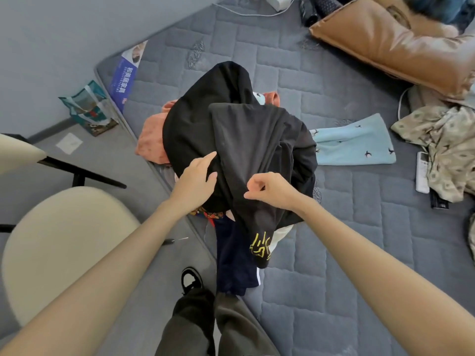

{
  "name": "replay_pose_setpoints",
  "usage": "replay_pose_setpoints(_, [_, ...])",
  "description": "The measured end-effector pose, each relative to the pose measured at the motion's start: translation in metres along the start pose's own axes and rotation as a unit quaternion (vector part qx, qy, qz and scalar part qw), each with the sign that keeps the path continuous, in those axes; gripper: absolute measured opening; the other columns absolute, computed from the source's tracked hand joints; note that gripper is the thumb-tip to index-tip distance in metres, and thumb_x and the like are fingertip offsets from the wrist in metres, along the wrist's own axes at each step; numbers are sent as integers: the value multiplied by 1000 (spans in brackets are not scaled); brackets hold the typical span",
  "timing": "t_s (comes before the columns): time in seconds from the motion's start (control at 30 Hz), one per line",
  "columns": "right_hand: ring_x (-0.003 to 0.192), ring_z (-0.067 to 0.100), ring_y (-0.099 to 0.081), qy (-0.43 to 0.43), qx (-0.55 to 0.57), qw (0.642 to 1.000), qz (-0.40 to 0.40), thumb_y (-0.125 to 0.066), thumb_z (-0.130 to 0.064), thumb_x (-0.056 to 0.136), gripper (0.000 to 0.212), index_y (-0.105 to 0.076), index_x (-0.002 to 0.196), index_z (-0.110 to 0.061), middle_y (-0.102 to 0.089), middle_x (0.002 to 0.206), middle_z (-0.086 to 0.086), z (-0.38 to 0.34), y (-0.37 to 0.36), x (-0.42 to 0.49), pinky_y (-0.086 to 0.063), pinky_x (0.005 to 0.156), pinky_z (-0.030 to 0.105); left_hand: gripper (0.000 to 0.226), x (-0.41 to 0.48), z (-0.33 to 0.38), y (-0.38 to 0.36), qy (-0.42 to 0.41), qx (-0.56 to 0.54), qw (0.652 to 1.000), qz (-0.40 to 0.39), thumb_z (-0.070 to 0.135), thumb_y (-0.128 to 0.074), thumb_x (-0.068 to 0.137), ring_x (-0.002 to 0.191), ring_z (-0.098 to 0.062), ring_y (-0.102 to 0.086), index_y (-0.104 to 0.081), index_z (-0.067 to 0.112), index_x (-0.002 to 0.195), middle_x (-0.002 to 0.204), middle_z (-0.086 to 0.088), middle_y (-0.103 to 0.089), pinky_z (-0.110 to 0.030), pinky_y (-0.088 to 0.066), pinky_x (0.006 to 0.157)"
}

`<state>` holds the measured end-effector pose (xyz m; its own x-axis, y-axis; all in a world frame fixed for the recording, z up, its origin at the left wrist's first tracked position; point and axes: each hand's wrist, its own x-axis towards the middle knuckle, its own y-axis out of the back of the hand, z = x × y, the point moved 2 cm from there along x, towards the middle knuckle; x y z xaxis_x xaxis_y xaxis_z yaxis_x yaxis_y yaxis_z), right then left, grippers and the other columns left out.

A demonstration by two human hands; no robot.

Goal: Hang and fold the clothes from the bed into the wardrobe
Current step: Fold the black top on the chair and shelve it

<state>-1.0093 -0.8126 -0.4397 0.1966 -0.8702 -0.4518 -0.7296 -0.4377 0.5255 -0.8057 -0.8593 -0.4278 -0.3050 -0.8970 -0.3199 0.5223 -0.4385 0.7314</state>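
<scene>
Grey quilted mattress fills most of the view. The bed [334, 253] serves as the sorting surface, and the pile of clothes [295, 150] sits at its near edge, within easy reach of the person standing on the floor. Left of the pile, off the bed, stands a cream chair [64, 247]. Far right of the pile and beyond it lies a tan cushion [398, 42], out of the way. No wardrobe shows.

Topping the pile is a black garment [205, 111]. Draped over that, running toward the person and over the bed edge, is a charcoal garment [246, 140] with a yellow print near its hanging end. It lies uppermost, so it seems to be the piece being singled out. Right of the pile a pale blue cloth [354, 142] lies flat and apart, and further right is a crumpled beige patterned garment [442, 142]. An orange garment [151, 134] pokes out from under the pile's left side, and a navy garment [236, 265] with a white stripe hangs from beneath its near side.

The left hand [195, 181] rests on the pile's near-left slope with its fingers straight, pressing the black cloth, probably to hold the lower layers down. The right hand [270, 188], just beside it, has its fingers [254, 181] curled, pinching a fold of the charcoal garment, likely to lift it free. Nothing looks hung or folded yet.
</scene>
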Motion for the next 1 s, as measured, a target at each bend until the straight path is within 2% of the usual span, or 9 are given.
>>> replay_pose_setpoints(0.23, [69, -2, -60, -63, 48, 989, -126, -80, -28, 77, 15, -67, 71, -26, -66, 74, -15, 37, -4, -46, -49, 72, 14, 86, 39, 32, -43, 110, -77, 991, -12, 55, -60, 86, 136, -35, -27, -13, 29, 153, 150, -5, -35, -46, -26, 108])
replay_pose_setpoints(0.37, [67, -5, -59, -86, 70, 988, -112, -80, -30, 76, 16, -66, 68, -29, -66, 73, -15, 50, -15, -53, -47, 67, 10, 82, 49, 30, -55, 205, -138, 965, 83, 37, -67, 86, 133, -30, -38, -17, 30, 151, 146, -5, -43, -46, -22, 108])
replay_pose_setpoints(0.5, [76, -1, -62, -110, 29, 993, -41, -71, -19, 83, 6, -68, 82, -25, -68, 82, -16, 53, -12, -50, -42, 71, 7, 73, 40, 24, -52, 183, -246, 948, 90, 25, -66, 90, 133, -25, -42, -25, 17, 149, 146, -6, -44, -37, -28, 113])
replay_pose_setpoints(0.6, [79, 4, -58, -108, 44, 989, 92, -61, -14, 90, 16, -66, 104, -20, -65, 100, -9, 35, 0, -43, -43, 74, 6, 59, 20, 27, -30, 114, -288, 946, 98, 18, -67, 89, 129, -16, -46, -40, 14, 142, 142, -4, -47, -17, -38, 100])
replay_pose_setpoints(0.7, [101, 17, -54, -40, 40, 980, 191, -61, -13, 90, 33, -57, 121, -22, -55, 120, -3, -4, 16, -34, -44, 94, 27, 48, -11, 34, 3, 24, -305, 948, 86, 13, -67, 89, 121, -6, -51, -49, 17, 133, 134, 2, -54, -8, -43, 91])
replay_pose_setpoints(0.77, [118, 22, -46, 34, 10, 979, 203, -63, -12, 86, 48, -51, 131, -25, -49, 131, -3, -37, 24, -26, -34, 102, 26, 43, -38, 37, 25, -1, -353, 933, 67, 4, -65, 88, 116, -1, -56, -50, 15, 127, 128, 1, -59, -12, -45, 94])
replay_pose_setpoints(0.83, [137, 25, -28, 99, -61, 980, 160, -67, -12, 79, 68, -41, 141, -29, -36, 148, 0, -71, 26, -17, -19, 109, 28, 41, -68, 37, 49, -15, -407, 912, 54, -7, -59, 88, 106, 1, -61, -48, 13, 121, 120, 0, -62, -13, -47, 86])
replay_pose_setpoints(0.93, [146, 28, -10, 132, -191, 973, 14, -71, -17, 74, 75, -41, 141, -33, -23, 157, 0, -115, 10, -4, -9, 115, 55, 40, -115, 29, 79, -16, -495, 867, 58, -16, -52, 85, 93, -6, -65, -46, 11, 115, 109, -5, -65, -18, -51, 79])
replay_pose_setpoints(1.0, [133, 23, -38, 132, -188, 968, -101, -70, -18, 75, 47, -56, 120, -25, -53, 132, -3, -143, -9, -4, -22, 111, 57, 41, -149, 21, 95, -9, -528, 846, 74, -8, -55, 77, 86, -10, -64, -48, 13, 112, 100, -6, -66, -20, -51, 75])
